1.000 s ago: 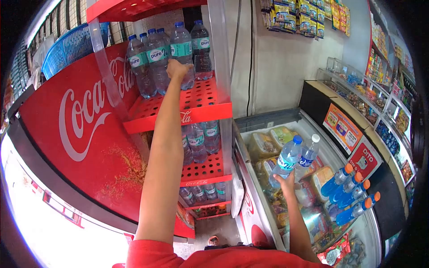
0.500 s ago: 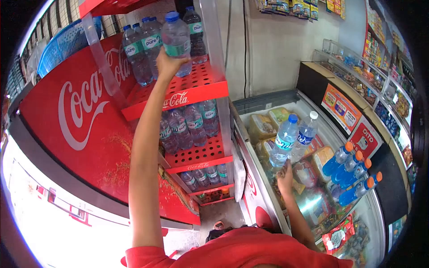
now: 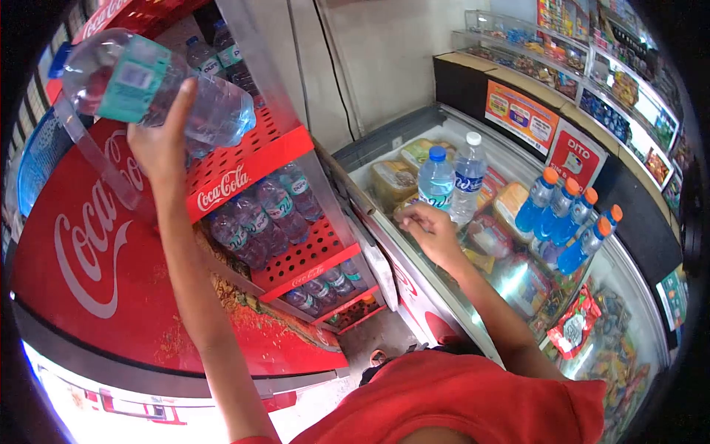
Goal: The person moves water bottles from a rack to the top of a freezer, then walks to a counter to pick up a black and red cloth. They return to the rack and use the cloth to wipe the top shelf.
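My left hand [image 3: 161, 144] is closed around a large water bottle [image 3: 140, 78] with a blue cap and a green label, tilted nearly on its side above the top shelf of the red rack [image 3: 251, 174]. Over the freezer's glass top, my right hand [image 3: 435, 235] has loosely bent fingers with nothing between them. Just behind it stands a blue-capped water bottle [image 3: 436, 176], upright on the glass. A white-capped water bottle [image 3: 469, 181] stands right beside that one.
More water bottles [image 3: 277, 203] fill the lower shelves. Several blue drink bottles with orange caps [image 3: 569, 211] stand on the freezer [image 3: 384, 152], near a red packet [image 3: 575, 325]. A snack counter [image 3: 518, 63] runs behind. At left is a red Coca-Cola panel [image 3: 44, 296].
The left hand has lifted the bottle off the upper shelf and tipped it sideways, moving left. My right hand has come away from the bottle base and risen. The view has shifted right.
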A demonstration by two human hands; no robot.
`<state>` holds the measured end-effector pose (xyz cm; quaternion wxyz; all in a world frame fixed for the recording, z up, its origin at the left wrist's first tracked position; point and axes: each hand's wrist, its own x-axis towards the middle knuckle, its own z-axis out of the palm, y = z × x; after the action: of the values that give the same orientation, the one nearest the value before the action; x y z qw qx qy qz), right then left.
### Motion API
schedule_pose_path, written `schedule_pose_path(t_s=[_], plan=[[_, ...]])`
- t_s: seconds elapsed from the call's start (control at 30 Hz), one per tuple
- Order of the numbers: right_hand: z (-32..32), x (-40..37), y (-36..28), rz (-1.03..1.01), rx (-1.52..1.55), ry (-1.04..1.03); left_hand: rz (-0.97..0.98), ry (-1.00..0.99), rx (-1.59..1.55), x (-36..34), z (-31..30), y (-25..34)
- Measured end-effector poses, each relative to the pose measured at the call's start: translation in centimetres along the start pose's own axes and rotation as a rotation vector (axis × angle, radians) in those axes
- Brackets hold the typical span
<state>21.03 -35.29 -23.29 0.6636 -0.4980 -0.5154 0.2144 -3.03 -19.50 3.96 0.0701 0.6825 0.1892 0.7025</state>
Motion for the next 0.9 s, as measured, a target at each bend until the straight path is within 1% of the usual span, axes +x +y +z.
schedule_pose_path(t_s=[0.03,0.1,0.13,0.2,0.23,0.27,0.3,0.33,0.4,0.43,0.47,0.53,0.57,0.6,0.63,0.67,0.7,0.73,0.77,0.8,0.9], plan=[[0.2,0.6,-0.7,0.004,-0.003,0.006,-0.016,-0.038,-0.027,0.0,-0.3,0.9],[0.5,1.4,-2.4,0.01,0.154,-0.023,-0.046,-0.077,-0.046,-0.6,-0.8,2.2],[0.4,1.9,-3.5,0.019,0.151,-0.027,-0.046,-0.166,-0.113,-1.1,-0.7,3.0],[0.1,2.7,-5.8,0.002,0.317,-0.116,-0.04,-0.332,-0.212,-3.1,-0.1,4.4],[0.1,2.7,-7.3,0.012,0.316,-0.115,-0.123,-0.404,-0.247,-4.3,0.2,4.7],[0.1,2.8,-8.8,-0.059,0.359,-0.196,-0.157,-0.513,-0.275,-5.6,0.7,4.8],[0.1,2.8,-9.9,-0.131,0.4,-0.277,-0.18,-0.557,-0.341,-7.0,1.6,5.5],[0.3,2.5,-10.3,-0.13,0.395,-0.277,-0.258,-0.679,-0.333,-8.4,2.5,5.5],[0.6,1.4,-10.8,-0.232,-0.003,-0.224,-0.39,-0.792,-0.439,-11.7,4.3,5.8],[1.1,1.2,-10.2,-0.356,-0.169,-0.141,-0.34,-0.866,-0.457,-13.6,5.8,5.0],[1.8,0.3,-10.5,-0.226,-0.193,0.019,-0.25,-0.892,-0.391,-15.8,7.2,4.3],[2.1,-1.4,-6.7,-0.019,0.055,0.226,-0.198,-1.05,-0.361,-18.3,9.1,3.7],[1.9,-2.3,-5.1,-0.021,0.049,0.226,-0.153,-1.182,-0.348,-19.1,9.4,3.3],[1.6,-3.2,-3.6,-0.03,0.023,0.285,-0.103,-1.312,-0.329,-19.6,9.7,3.0],[1.1,-4.1,-2.3,-0.039,-0.001,0.347,-0.097,-1.311,-0.331,-19.6,9.8,2.8],[0.6,-5.2,-1.1,-0.044,-0.004,0.35,0.005,-1.58,-0.246,-19.6,9.8,2.5],[-0.1,-6.2,0.0,0.003,-0.124,0.42,0.116,-1.843,-0.15,-19.4,9.9,2.3],[-0.9,-7.2,0.6,0.061,-0.244,0.489,0.115,-1.847,-0.154,-19.3,9.8,2.2],[-1.6,-7.6,1.1,0.065,-0.244,0.485,0.12,-1.877,-0.259,-18.9,9.4,2.1],[-2.4,-7.9,1.4,0.1,-0.282,0.534,0.119,-1.898,-0.362,-18.5,9.0,2.1],[-3.6,-7.1,0.4,0.146,-0.324,0.64,0.142,-1.867,-0.294,-15.3,7.7,2.1]])
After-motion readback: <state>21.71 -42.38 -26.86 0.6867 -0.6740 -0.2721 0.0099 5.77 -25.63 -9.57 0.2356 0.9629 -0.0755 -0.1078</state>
